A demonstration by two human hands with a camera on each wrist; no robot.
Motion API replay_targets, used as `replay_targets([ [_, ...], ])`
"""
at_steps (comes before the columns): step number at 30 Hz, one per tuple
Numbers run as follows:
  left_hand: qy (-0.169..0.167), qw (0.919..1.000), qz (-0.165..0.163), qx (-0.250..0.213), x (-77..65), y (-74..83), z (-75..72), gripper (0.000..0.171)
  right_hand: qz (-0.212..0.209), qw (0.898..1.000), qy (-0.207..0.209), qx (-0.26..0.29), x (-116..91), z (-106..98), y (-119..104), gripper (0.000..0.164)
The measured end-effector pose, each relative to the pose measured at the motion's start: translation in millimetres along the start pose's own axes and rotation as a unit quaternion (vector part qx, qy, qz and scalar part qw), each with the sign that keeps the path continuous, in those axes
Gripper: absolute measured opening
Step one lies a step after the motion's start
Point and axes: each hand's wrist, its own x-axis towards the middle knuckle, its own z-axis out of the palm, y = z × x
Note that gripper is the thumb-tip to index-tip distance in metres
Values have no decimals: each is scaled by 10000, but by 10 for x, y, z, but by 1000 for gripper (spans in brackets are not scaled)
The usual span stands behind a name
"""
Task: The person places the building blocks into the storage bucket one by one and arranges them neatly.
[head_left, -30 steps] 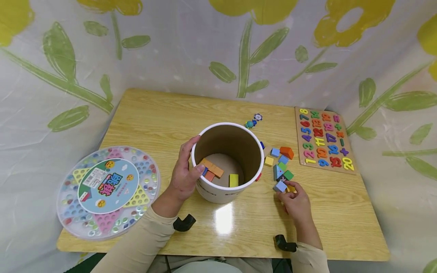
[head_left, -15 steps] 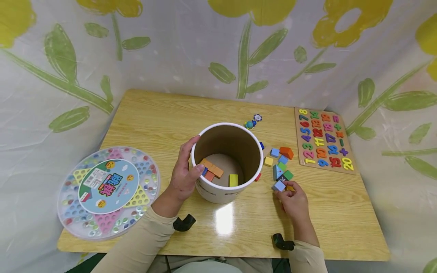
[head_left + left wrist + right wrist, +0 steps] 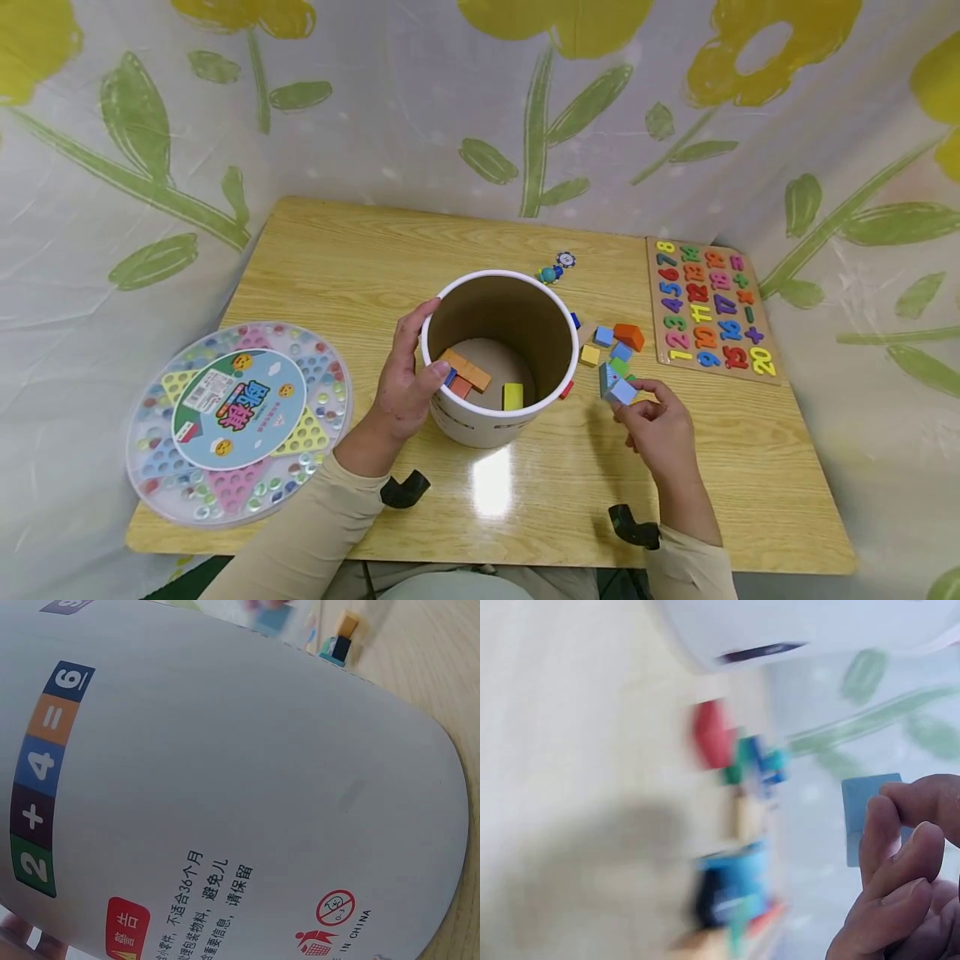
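Note:
My left hand grips the near left rim of a white bucket, thumb over the lip. Inside the bucket lie an orange block, a yellow block, a reddish block and a partly hidden blue one. My right hand pinches a light blue block between thumb and fingertips; the right wrist view shows this block held up off the table. In the head view it overlaps a blue triangular block behind it. The left wrist view is mostly filled by the bucket's printed side.
Several loose blocks lie right of the bucket, including a yellow cube and an orange-red block. A wooden number board lies at the right. A round marble game box covers the table's left side. Small toys sit behind the bucket.
My right hand has lifted the light blue block and shifted slightly up and to the right with it. My left hand and the bucket have stayed put.

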Motion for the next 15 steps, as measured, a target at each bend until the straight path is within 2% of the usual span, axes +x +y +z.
replay_targets([
  [5,16,10000,-26,7,-2,3,-5,70,-690,9976,-74,-45,-79,-79,-486,38],
  [9,20,10000,-46,33,-2,38,-3,70,-1350,9899,-390,180,-188,-95,-909,37],
  [11,-4,10000,-39,26,2,92,5,70,-1738,9818,-649,409,-249,-75,-1109,35],
  [15,-59,10000,-24,12,17,258,31,70,-2436,9578,-1214,923,-348,40,-1446,34],
])
